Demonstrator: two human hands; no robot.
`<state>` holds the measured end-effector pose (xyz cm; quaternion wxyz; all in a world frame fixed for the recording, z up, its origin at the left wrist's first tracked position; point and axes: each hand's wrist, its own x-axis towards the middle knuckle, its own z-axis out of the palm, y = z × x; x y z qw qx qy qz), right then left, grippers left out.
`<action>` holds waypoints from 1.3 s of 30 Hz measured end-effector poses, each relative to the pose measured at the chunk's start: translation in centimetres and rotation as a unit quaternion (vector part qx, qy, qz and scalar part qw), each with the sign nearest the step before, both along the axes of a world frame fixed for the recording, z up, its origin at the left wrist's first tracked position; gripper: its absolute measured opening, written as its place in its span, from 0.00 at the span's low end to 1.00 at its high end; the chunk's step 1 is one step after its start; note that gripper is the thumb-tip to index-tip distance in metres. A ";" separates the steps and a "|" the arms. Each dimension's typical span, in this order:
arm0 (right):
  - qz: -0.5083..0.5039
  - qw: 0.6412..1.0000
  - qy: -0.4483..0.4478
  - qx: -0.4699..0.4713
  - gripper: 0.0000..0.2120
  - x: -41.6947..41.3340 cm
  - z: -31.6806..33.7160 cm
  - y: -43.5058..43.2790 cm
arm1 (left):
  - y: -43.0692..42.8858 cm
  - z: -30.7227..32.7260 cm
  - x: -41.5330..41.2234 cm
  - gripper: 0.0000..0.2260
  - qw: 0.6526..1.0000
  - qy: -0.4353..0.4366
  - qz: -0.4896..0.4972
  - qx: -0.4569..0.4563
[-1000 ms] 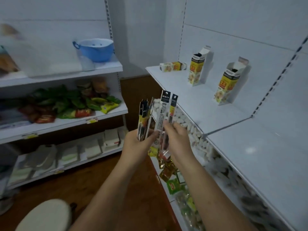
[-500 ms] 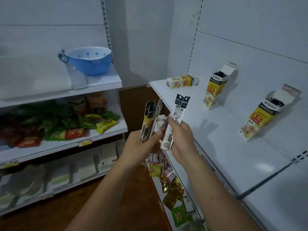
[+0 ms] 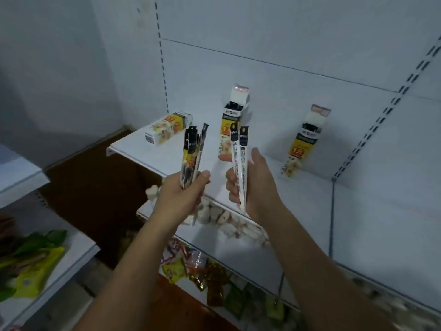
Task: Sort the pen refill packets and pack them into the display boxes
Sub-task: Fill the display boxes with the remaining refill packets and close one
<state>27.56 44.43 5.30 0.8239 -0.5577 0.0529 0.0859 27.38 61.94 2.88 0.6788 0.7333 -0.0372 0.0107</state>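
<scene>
My left hand (image 3: 179, 196) grips a bunch of several yellow-and-black pen refill packets (image 3: 192, 155), held upright. My right hand (image 3: 256, 187) holds two white refill packets (image 3: 239, 163) with black tops, a little apart from the bunch. Behind them on the white shelf (image 3: 310, 211) stand two yellow display boxes with open top flaps, one in the middle (image 3: 230, 120) and one to the right (image 3: 304, 144). A third display box (image 3: 167, 130) lies on its side at the shelf's far left. The white packets partly cover the middle box.
Below the shelf, a lower tier carries white sweets (image 3: 222, 216), and under it hang coloured snack packets (image 3: 198, 268). Green and yellow snack bags (image 3: 31, 256) lie on a shelf at the left. A brown wall panel (image 3: 95, 187) fills the corner.
My view has turned right and closer to the shelf. My hands have parted, the right one drawing the two white packets away from the bunch in my left hand.
</scene>
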 end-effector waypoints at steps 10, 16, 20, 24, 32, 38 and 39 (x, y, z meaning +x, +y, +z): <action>-0.233 0.955 -0.119 -0.137 0.17 -0.9 2.3 -9.2 | -11.6 1.5 5.9 0.16 0.992 -0.027 -0.121 0.020; -0.315 0.916 -0.176 -0.173 0.14 0.7 4.9 -15.9 | -17.5 1.8 9.7 0.08 0.987 -0.070 -0.144 0.034; -0.325 0.923 -0.173 -0.108 0.10 2.6 6.9 -18.9 | -19.5 1.4 12.3 0.16 0.986 -0.075 -0.141 0.042; -0.340 0.895 -0.218 -0.188 0.07 3.9 8.5 -20.0 | -20.8 1.3 14.4 0.25 0.982 -0.069 -0.170 0.052; -0.353 0.851 -0.275 -0.275 0.07 7.1 8.9 -18.5 | -22.1 0.8 17.2 0.27 0.962 -0.056 -0.267 0.009; -0.335 0.838 -0.235 -0.360 0.06 8.1 6.5 -18.1 | -22.3 0.0 17.8 0.19 0.954 -0.050 -0.294 -0.018; -0.330 0.830 -0.227 -0.388 0.06 8.1 6.1 -18.1 | -22.2 0.0 17.8 0.20 0.953 -0.055 -0.299 -0.019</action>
